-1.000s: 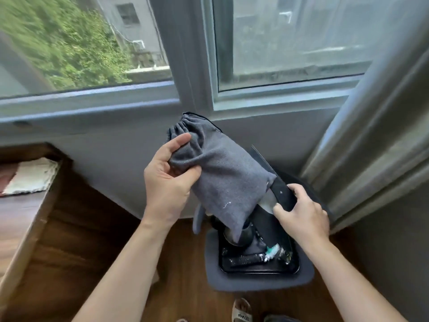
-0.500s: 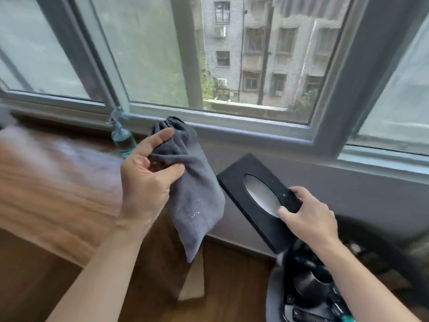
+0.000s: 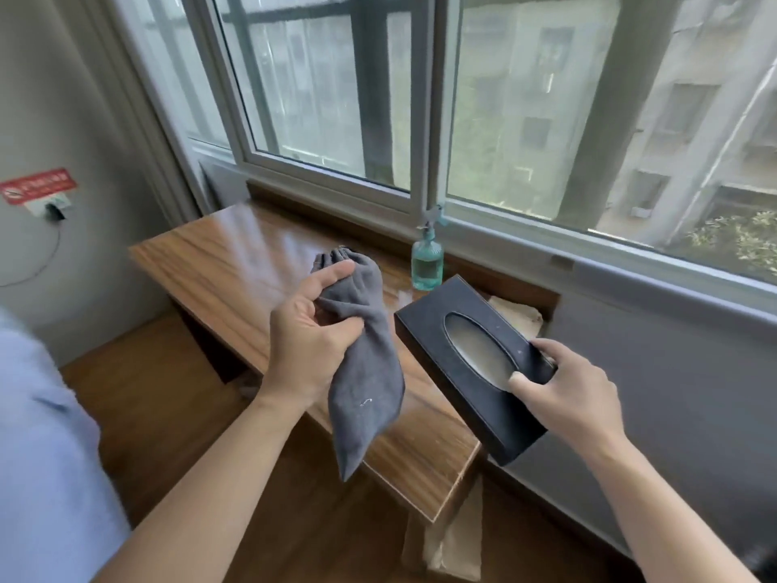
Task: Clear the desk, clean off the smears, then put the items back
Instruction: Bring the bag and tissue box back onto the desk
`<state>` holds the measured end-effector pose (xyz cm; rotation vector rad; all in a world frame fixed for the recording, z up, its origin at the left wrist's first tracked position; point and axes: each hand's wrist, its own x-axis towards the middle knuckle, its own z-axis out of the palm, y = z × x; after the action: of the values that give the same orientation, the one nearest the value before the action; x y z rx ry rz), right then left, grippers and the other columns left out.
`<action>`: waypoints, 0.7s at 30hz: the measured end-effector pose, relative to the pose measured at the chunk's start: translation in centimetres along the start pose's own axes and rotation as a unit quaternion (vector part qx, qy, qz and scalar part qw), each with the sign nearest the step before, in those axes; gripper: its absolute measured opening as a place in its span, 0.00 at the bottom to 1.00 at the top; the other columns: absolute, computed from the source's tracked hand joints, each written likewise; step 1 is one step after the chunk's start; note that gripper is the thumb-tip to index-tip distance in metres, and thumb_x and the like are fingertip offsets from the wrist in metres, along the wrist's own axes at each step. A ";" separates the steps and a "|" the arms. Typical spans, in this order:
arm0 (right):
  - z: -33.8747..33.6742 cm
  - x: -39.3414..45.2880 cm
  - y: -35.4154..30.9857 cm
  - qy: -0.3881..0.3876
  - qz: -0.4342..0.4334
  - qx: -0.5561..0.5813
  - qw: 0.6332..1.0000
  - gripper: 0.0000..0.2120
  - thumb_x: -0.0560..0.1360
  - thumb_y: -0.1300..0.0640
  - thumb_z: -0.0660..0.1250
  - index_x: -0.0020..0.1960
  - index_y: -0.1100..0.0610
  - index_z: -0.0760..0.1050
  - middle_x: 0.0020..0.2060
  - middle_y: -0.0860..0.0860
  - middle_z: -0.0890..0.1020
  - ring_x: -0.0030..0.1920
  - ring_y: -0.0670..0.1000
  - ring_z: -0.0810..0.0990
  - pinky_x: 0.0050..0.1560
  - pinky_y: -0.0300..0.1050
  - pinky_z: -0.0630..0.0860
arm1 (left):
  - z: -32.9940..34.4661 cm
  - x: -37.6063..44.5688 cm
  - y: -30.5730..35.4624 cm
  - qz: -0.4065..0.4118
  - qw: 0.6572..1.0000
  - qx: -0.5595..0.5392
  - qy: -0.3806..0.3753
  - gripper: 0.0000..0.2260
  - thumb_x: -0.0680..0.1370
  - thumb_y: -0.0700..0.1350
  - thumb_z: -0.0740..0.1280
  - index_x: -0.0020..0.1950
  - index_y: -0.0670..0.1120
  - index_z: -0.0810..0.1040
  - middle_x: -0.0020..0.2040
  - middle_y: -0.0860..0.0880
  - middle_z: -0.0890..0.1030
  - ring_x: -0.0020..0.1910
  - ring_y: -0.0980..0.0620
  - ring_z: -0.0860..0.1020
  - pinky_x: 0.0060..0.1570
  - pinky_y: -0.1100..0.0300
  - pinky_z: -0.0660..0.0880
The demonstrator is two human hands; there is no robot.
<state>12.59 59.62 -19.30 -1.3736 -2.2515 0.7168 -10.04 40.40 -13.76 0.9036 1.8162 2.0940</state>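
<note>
A wooden desk (image 3: 235, 263) stands under the window. My left hand (image 3: 309, 338) grips a grey cloth (image 3: 370, 372) that hangs down over the desk's near part. My right hand (image 3: 563, 393) holds a black tissue box (image 3: 458, 355) by its near end, thumb at the oval opening, tilted in the air above the desk's right end. A clear spray bottle (image 3: 426, 263) with bluish liquid stands at the back of the desk by the window frame.
A grey wall (image 3: 672, 372) runs below the window sill on the right. Beige paper or cardboard (image 3: 521, 317) sits in the gap behind the desk, and more (image 3: 454, 549) leans on the floor below it. A light blue sleeve (image 3: 42, 456) fills the left edge.
My view swung left from the chair with the black tray to the desk. My right hand lifted the tissue box and carried it over the desk's right end; the cloth stayed in my left hand.
</note>
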 end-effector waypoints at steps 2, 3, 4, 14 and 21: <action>2.1 0.6 -1.9 -0.016 -0.007 0.002 1.000 0.27 0.68 0.44 0.72 0.67 0.38 0.75 0.56 0.44 0.85 0.57 0.57 0.81 0.59 0.52 0.77 | -2.4 1.1 -0.6 -0.009 1.000 0.009 0.019 0.28 0.73 0.24 0.72 0.64 0.51 0.84 0.59 0.48 0.87 0.62 0.51 0.84 0.64 0.45 0.81; 3.1 0.9 -2.8 -0.024 -0.011 0.002 1.000 0.27 0.68 0.43 0.71 0.67 0.37 0.75 0.56 0.44 0.85 0.56 0.58 0.81 0.58 0.52 0.77 | -3.5 1.7 -0.9 -0.010 0.999 0.016 0.030 0.28 0.72 0.24 0.72 0.63 0.52 0.84 0.60 0.48 0.86 0.63 0.51 0.84 0.65 0.45 0.80; 4.0 1.3 -3.6 -0.032 -0.016 0.003 0.999 0.27 0.68 0.42 0.71 0.66 0.37 0.75 0.55 0.44 0.85 0.56 0.58 0.81 0.57 0.52 0.77 | -4.6 2.4 -1.2 -0.011 0.999 0.022 0.044 0.28 0.72 0.24 0.72 0.62 0.53 0.84 0.61 0.48 0.86 0.63 0.52 0.83 0.65 0.45 0.80; 13.1 8.1 -11.7 -0.071 -0.058 0.011 0.996 0.26 0.70 0.44 0.73 0.68 0.42 0.76 0.52 0.45 0.84 0.53 0.54 0.81 0.46 0.47 0.74 | -12.5 9.5 -4.9 -0.018 0.992 0.043 0.121 0.28 0.73 0.25 0.74 0.62 0.54 0.83 0.60 0.53 0.85 0.64 0.57 0.82 0.63 0.56 0.80; 20.0 15.0 -17.9 -0.076 -0.053 0.029 0.995 0.24 0.70 0.42 0.73 0.64 0.41 0.71 0.52 0.45 0.84 0.46 0.54 0.81 0.44 0.49 0.75 | -17.4 19.3 -7.3 -0.037 0.989 0.063 0.131 0.28 0.71 0.25 0.75 0.61 0.54 0.84 0.58 0.55 0.87 0.63 0.57 0.83 0.63 0.51 0.82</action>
<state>-17.80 61.91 -22.90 -1.1975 -2.3807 0.8698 -36.85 38.24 -15.74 0.5985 2.0967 2.1553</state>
